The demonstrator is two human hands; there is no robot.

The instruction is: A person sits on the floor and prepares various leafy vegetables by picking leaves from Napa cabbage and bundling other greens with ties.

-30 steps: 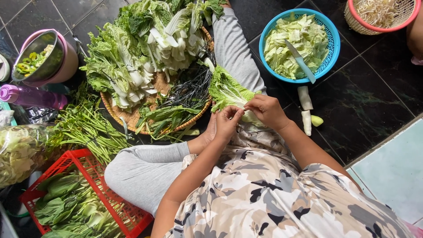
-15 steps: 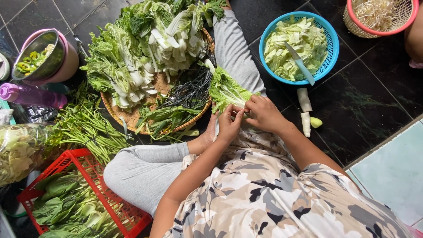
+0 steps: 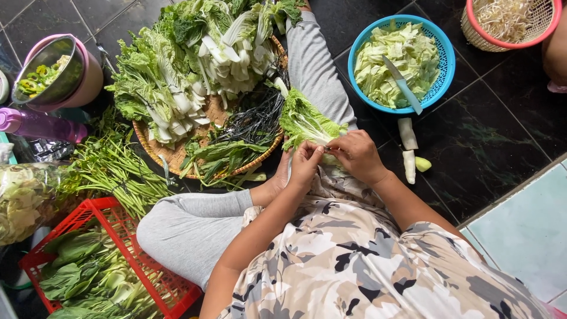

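Note:
Both my hands meet over my lap on a green leafy vegetable (image 3: pixel 304 121) with a pale stalk. My left hand (image 3: pixel 304 165) pinches the stalk end from the left. My right hand (image 3: pixel 356 155) grips the same stalk from the right, fingers curled over it. The leaf's frilly top points away from me, toward a round woven tray (image 3: pixel 177 155) piled with leafy greens and white-stemmed cabbage. My legs in grey trousers are folded under the leaf.
A blue basket (image 3: pixel 440 59) of cut cabbage holds a knife (image 3: pixel 403 85). Pale stalk pieces (image 3: pixel 407 147) lie on the dark tile floor. A pink basket of bean sprouts (image 3: pixel 511 23) is top right. A red crate (image 3: pixel 88 215) of greens, long beans and a metal bowl (image 3: pixel 50 74) are on the left.
My hands have shifted slightly on the stalk, drawing closer together. The leaf stays over my lap; nothing else has moved.

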